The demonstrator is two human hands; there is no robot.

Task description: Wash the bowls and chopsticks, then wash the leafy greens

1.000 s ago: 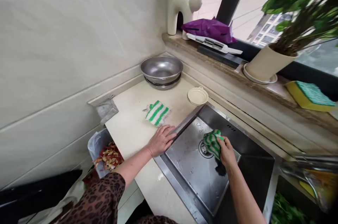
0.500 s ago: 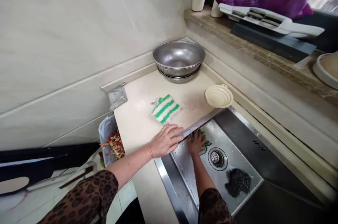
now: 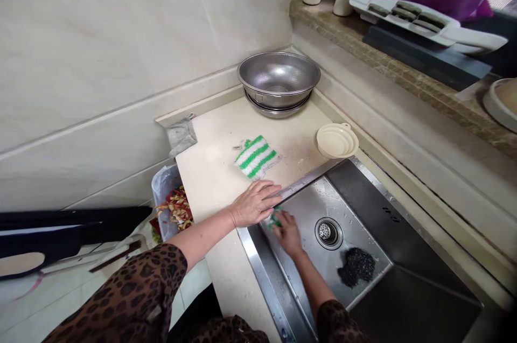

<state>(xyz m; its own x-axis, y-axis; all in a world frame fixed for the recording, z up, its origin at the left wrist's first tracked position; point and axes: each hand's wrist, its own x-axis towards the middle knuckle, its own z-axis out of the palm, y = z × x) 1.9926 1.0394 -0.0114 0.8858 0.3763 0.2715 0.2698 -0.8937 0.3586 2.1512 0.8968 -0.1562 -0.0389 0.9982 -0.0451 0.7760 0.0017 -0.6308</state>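
Observation:
Inside the stainless steel sink (image 3: pixel 343 197), my right hand (image 3: pixel 288 235) presses a green scrubbing cloth (image 3: pixel 275 218) against the left wall near the corner. Most of that cloth is hidden under the fingers. My left hand (image 3: pixel 255 204) lies flat with fingers stretched out on the counter at the sink's rim, holding nothing. Just beyond it, a green-and-white striped cloth (image 3: pixel 256 157) lies on the counter. The drain (image 3: pixel 328 233) is to the right of my right hand, and a dark clump of scouring mesh (image 3: pixel 357 266) lies on the sink floor nearer me.
A steel colander (image 3: pixel 278 82) sits on another bowl in the counter corner. A cream collapsible funnel (image 3: pixel 337 140) stands by the sink's far edge. A grey cloth (image 3: pixel 181 135) hangs at the counter's left edge, above a lined bin of scraps (image 3: pixel 177 208). A stone ledge (image 3: pixel 363 39) carries a knife sharpener (image 3: pixel 424 20).
My right hand has moved left and toward me with the green cloth, from the sink floor to the left wall. My left hand stays put. The view has shifted slightly.

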